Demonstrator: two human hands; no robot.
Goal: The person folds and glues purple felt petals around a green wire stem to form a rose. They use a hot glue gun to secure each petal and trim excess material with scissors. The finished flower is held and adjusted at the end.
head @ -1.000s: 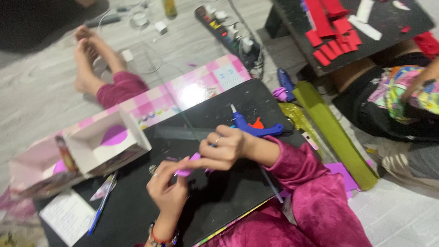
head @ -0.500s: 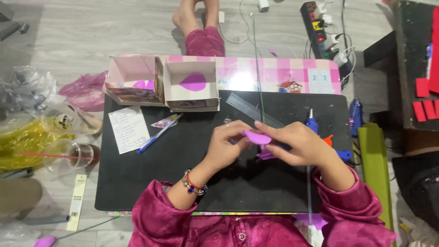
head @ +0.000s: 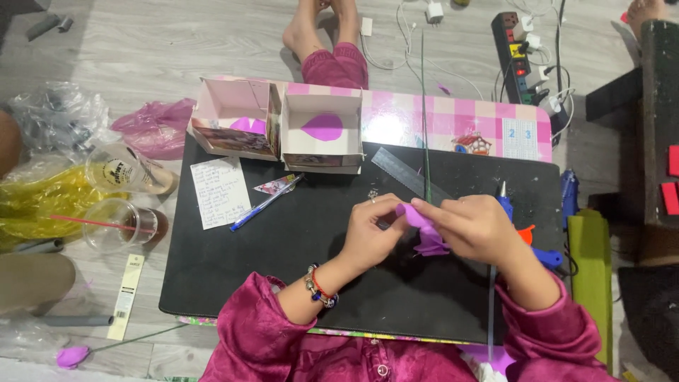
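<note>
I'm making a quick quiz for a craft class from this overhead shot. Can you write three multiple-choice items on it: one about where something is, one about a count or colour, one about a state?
1. Where does the blue pen lie?
A. On the black board, beside the handwritten note
B. Inside a box
C. On the floor by the power strip

2. How many open pink boxes stand at the board's far edge?
A. One
B. Two
C. Four

3. What are the hands doing?
A. Resting flat, empty
B. Both pinching the purple petal piece
C. Holding the glue gun

Answers:
1 A: the pen rests on the black board next to the handwritten note.
2 B: a left box and a right box stand side by side.
3 B: left hand and right hand meet on the purple petal piece; the glue gun lies untouched.
</note>
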